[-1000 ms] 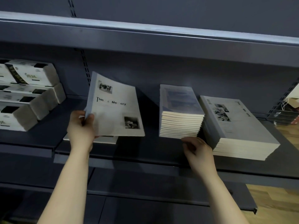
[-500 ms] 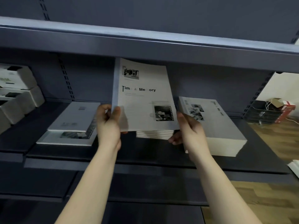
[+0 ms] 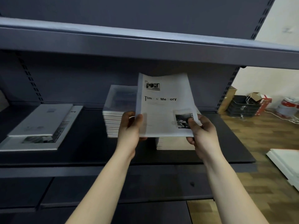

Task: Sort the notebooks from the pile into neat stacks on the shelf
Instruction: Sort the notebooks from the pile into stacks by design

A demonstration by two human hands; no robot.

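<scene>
Light: dim and bluish over the shelf [image 3: 90, 156]; the wooden floor [image 3: 258, 143] to the right is far brighter.
Shadows: deep under the upper shelf [image 3: 145, 42], soft beneath the notebook [image 3: 165, 110].
Blur: the pile [image 3: 40, 126] at left is smeared; the notebook's title is partly washed out.
Distortion: shelf edges bow toward the corners.

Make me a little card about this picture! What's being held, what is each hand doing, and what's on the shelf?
held: white notebook, raised above the shelf
left hand: grips its lower left edge
right hand: pinches its lower right corner
under it: low stack, mostly hidden
middle: tall stack, neat
left: loose pile, askew
</scene>
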